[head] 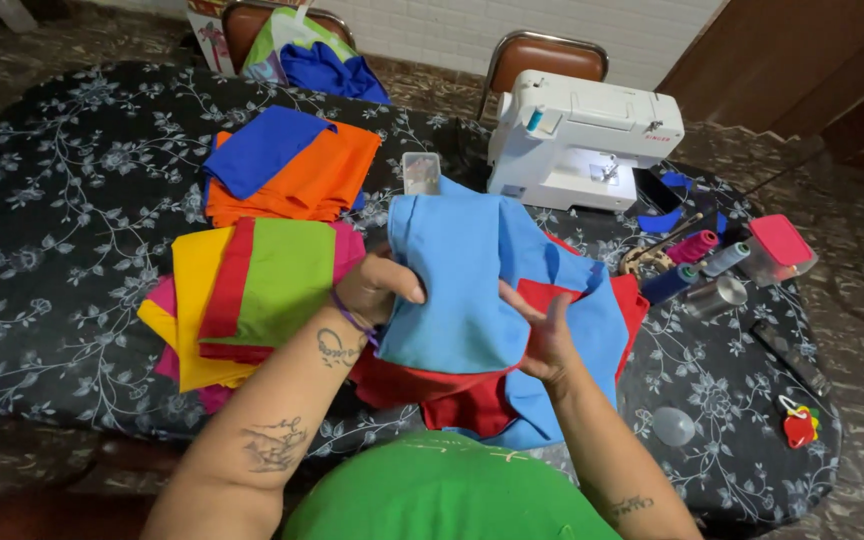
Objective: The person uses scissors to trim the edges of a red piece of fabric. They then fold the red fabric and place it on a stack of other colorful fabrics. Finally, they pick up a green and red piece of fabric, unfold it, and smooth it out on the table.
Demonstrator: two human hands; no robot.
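My left hand (380, 288) grips the left edge of a light blue cloth (462, 280), thumb on top of it. On the cloth's right side lies my right hand (544, 335), fingers spread and pinching the fabric. Red cloth (452, 392) lies under the blue one and shows at its lower and right edges. Both pieces rest on the table with the black flowered tablecloth (62, 250), just in front of me.
A stack of yellow, red, green and pink cloths (252, 300) lies to the left, and an orange and dark blue pile (287, 170) behind it. A white sewing machine (582, 140) stands at the back right. Thread spools (697, 262), a red-lidded box (780, 245) and scissors (652, 255) sit at the right.
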